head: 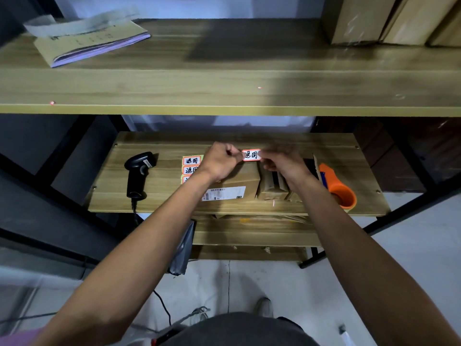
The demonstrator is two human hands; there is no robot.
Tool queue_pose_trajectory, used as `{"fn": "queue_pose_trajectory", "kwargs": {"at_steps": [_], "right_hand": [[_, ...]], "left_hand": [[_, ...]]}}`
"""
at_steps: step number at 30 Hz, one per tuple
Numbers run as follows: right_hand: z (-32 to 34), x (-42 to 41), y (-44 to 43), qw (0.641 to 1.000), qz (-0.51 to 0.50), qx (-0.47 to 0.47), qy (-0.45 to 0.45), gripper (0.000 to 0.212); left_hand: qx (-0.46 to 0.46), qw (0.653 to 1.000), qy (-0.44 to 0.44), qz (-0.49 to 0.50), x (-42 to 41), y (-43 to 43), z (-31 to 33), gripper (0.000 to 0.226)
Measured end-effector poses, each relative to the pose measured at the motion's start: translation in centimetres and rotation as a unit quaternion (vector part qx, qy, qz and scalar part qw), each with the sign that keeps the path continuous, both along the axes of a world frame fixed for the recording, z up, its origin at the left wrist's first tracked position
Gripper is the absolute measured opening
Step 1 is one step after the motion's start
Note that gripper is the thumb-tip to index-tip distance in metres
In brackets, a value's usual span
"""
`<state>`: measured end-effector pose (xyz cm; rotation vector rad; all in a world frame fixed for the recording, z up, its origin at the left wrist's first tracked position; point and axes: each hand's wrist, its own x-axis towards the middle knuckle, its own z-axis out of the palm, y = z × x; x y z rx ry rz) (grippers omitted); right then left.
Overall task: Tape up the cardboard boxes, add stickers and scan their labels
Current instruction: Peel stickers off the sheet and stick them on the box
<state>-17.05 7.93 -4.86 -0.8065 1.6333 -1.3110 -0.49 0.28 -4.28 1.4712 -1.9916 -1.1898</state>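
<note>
Pinching one red-bordered sticker (251, 155) between both hands, the person holds it in the air just above the far edge of the large cardboard box (237, 179). The grip of the left hand (219, 161) is clenched, thumb and forefinger closed on the sticker's left end. The grip of the right hand (282, 162), blurred, has curled fingers closed on its right end. The sticker is flat, its two printed characters facing up. Counted items on the middle shelf (159, 201): one sticker in the hands and three more on the yellow backing sheet (191, 166), the third mostly hidden by the left wrist. There is one large box bearing a white barcode label (224, 193) on its near face, and one smaller box (273, 184) touching its right side. A further piece of cardboard beyond that is largely covered by the right forearm. One black handheld scanner (138, 174) lies well to the left, its cable dropping over the shelf's front edge. One orange tape dispenser (339, 188) lies to the right of the boxes. Both forearms cross the front of the shelf and screen parts of the sheet and the boxes. The upper shelf (224, 91) overhangs the work area and carries one paper booklet (87, 43) at left and upright cardboard cartons (361, 18) at right.
</note>
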Motion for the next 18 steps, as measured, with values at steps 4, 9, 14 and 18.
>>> {"fn": "queue_pose_trajectory", "kwargs": {"at_steps": [4,9,14,18], "right_hand": [[-0.7,0.1,-0.4,1.000,-0.008,0.014,0.018,0.009],[-1.1,0.0,-1.0,0.999,-0.013,0.013,0.045,0.008],[-1.3,-0.1,-1.1,0.999,-0.016,0.011,0.044,0.009],[-1.7,-0.1,-1.3,0.999,-0.035,0.011,0.031,0.015]], "left_hand": [[-0.031,0.998,-0.048,-0.007,-0.2,0.3,0.2,0.014],[-0.044,0.996,-0.076,-0.009,-0.2,0.7,0.7,0.017],[-0.053,0.995,-0.081,-0.003,-0.4,0.5,0.4,0.021],[-0.061,0.994,-0.091,-0.017,-0.6,0.6,0.3,0.018]]}}
